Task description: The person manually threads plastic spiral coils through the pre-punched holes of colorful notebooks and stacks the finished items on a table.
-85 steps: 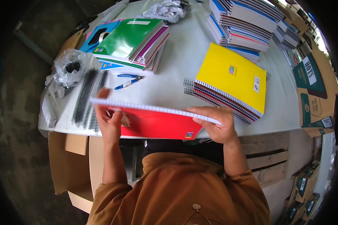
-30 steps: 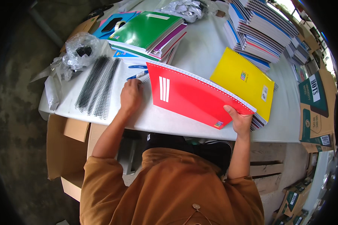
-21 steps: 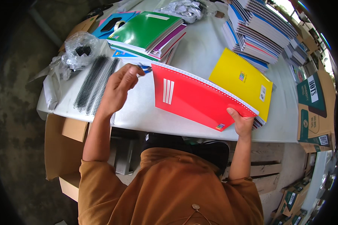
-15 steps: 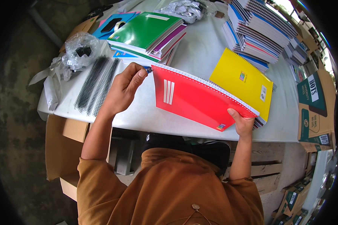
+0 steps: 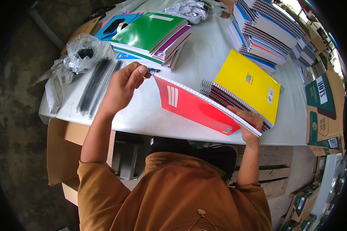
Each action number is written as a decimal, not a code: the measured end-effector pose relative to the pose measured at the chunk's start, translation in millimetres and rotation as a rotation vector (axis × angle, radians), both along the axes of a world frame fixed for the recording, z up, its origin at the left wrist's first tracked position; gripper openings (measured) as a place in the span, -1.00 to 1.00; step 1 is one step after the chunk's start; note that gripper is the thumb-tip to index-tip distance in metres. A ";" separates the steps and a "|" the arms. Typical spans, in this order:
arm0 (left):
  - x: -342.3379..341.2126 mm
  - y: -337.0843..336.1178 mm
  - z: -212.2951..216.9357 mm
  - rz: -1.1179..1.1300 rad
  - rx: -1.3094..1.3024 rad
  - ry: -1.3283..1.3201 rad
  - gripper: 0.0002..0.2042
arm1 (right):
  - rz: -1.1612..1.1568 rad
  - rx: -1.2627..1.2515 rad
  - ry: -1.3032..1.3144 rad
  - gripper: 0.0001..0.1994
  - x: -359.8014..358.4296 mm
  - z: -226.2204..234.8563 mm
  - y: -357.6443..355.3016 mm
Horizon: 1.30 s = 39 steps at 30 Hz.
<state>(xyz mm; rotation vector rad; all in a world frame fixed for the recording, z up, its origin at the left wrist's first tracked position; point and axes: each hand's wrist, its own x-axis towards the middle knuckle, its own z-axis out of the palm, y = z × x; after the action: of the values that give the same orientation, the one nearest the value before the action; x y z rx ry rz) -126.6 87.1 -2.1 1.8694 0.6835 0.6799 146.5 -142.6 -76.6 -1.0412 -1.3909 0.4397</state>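
Observation:
A red-covered notebook [image 5: 196, 106] is tilted up on its long side above the near part of the table, its white page edge with a row of marks facing up. My right hand [image 5: 248, 121] grips its right end, fingers behind the pages. My left hand [image 5: 129, 82] is closed in a pinch at its upper left corner. Something small and dark shows by those fingertips, too hidden to name. Behind the red notebook lies a stack of spiral notebooks with a yellow cover [image 5: 248, 82] on top.
Loose dark spiral coils [image 5: 98, 88] lie left of my left hand. A stack topped by a green notebook [image 5: 152, 32] stands farther back. Tall spiral notebook piles [image 5: 264, 32] are at the back right, a printed carton [image 5: 324, 111] beside the table. Clear plastic wrap [image 5: 83, 54] sits far left.
The red notebook has tipped more upright and swung slightly toward me at its right end. My right fingers have moved round behind its pages. My left hand stays near the corner, slightly turned.

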 end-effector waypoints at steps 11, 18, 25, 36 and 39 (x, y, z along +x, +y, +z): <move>2.7 -9.8 53.2 -0.261 0.447 0.254 -0.78 | -0.133 -0.052 0.229 -0.76 -0.3 -3.0 -8.4; 15.0 -22.7 51.3 -0.138 0.774 0.339 -0.75 | -0.172 -0.102 0.217 -0.73 -5.2 0.4 -8.4; 24.8 -32.7 72.6 -0.121 0.915 0.587 -0.79 | -0.120 -0.144 -0.085 -0.76 1.6 4.6 -11.8; 24.5 -26.4 66.5 -0.170 1.321 0.430 -0.78 | -0.203 -0.077 -0.344 -0.76 -6.4 8.6 -16.4; 22.6 -25.6 76.9 -0.273 1.167 0.818 -0.72 | -0.169 -0.028 -0.290 -0.74 -5.8 7.5 -14.8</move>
<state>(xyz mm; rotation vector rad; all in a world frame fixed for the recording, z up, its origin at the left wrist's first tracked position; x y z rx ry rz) -104.0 61.5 74.7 3.3250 0.5102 0.0333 140.7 -157.4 -69.1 -1.2717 -1.5389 0.1888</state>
